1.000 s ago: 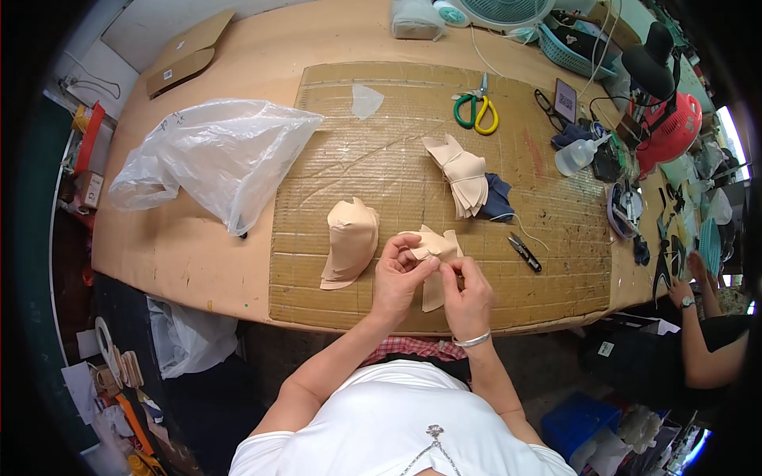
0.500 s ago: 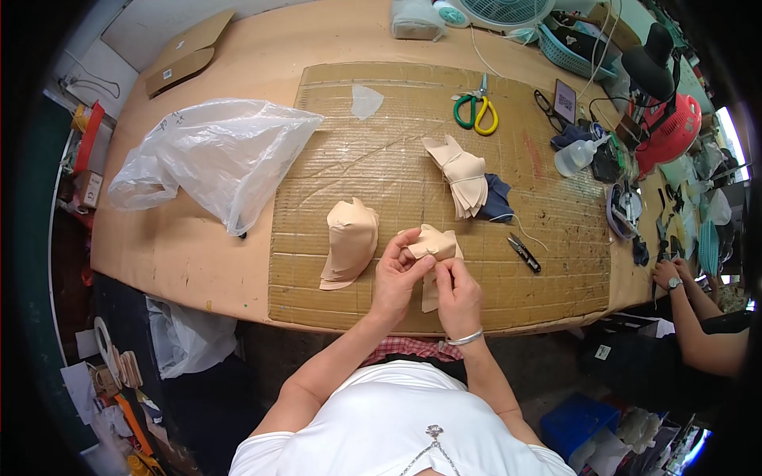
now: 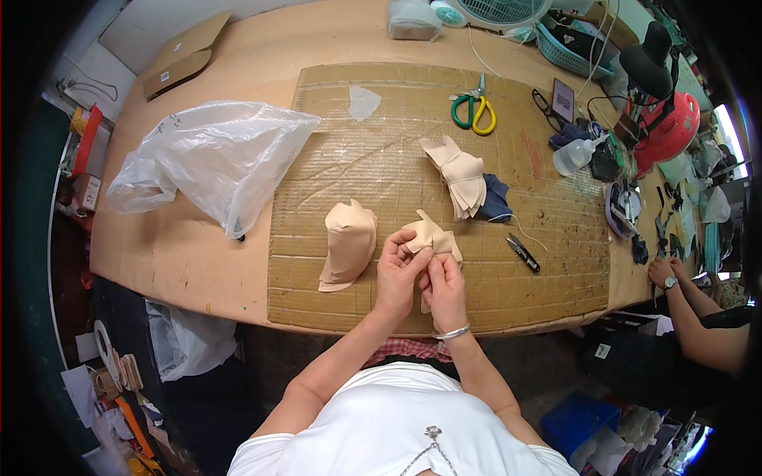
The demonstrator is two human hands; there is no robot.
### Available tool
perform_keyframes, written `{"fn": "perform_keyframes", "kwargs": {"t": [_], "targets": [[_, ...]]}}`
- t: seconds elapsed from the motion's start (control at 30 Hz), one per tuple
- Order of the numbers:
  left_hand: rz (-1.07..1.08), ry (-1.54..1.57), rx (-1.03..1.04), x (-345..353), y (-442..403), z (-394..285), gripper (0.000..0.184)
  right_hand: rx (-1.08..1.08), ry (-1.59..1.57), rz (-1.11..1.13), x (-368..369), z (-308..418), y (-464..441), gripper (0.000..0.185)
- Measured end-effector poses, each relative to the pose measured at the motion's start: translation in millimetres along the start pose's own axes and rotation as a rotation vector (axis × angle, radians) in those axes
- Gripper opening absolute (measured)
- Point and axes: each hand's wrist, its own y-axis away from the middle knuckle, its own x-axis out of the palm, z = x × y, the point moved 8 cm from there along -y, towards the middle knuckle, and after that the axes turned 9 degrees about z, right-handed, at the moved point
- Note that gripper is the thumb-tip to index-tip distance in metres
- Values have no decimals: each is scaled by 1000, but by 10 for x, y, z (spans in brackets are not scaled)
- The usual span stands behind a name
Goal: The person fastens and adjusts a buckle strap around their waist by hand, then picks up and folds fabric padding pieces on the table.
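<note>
Near the front edge of the cardboard mat (image 3: 333, 159), my left hand (image 3: 397, 274) pinches a beige fabric piece (image 3: 432, 236). My right hand (image 3: 444, 293), with a silver bracelet at the wrist, is closed on the same piece, its fingertips touching those of my left hand. What lies between the fingertips is too small to tell. Left of my hands stands a beige fabric stack (image 3: 349, 242). A tied beige bundle (image 3: 463, 178) lies beyond them, against dark blue cloth (image 3: 496, 198). Small black snips (image 3: 524, 254) rest to the right.
Green-and-yellow scissors (image 3: 474, 113) lie at the back of the mat. A plastic bag (image 3: 214, 159) is on the left. A bottle (image 3: 573, 156), phone (image 3: 563, 101) and red lamp (image 3: 671, 131) stand right. At far right are another person's hands (image 3: 663, 271).
My right hand has moved left, closer to my left hand. The held fabric has shifted, with a corner now pointing up. The other person's hands have moved left and down.
</note>
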Motion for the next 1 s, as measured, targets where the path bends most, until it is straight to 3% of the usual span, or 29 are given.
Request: {"fn": "perform_keyframes", "kwargs": {"t": [0.17,0.3,0.4,0.63,1.0], "targets": [[-8,65,-186,-55,-13,38,42,64,-121,31,-136,-39,44,13],[108,76,-283,-44,19,21,48,-94,13,-149,-433,256,65,19],[250,-40,-410,79,97,95,52,207,-181,61,-391,145,53,15],[150,-123,-399,38,142,18,57,88,-249,79,-392,118,63,8],[249,-158,-400,63,137,-82,62,127,-281,155,-407,85,87,5]]}}
